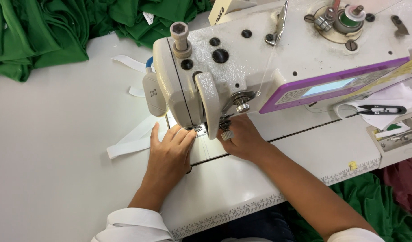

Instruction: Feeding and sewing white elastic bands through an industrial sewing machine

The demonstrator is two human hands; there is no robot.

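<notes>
The left hand (170, 150) lies flat with fingers together and extended, pressing the white elastic band (130, 142) onto the table (58, 157) beside the presser foot. Behind the sewing machine (260, 58) head, the right hand (242, 136) rests at the needle, its fingertips hidden, so their grip cannot be told.

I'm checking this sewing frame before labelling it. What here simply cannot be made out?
- Needle and presser foot: hidden in the head view behind the white sewing machine head.
- Fingertips of the right hand: tucked under the machine head.
- White fabric strip: its end disappears beneath the left hand and the machine.
- Green fabric pile: cut off by the top and left edges.
- Small black thread snips: too small for detail.
</notes>
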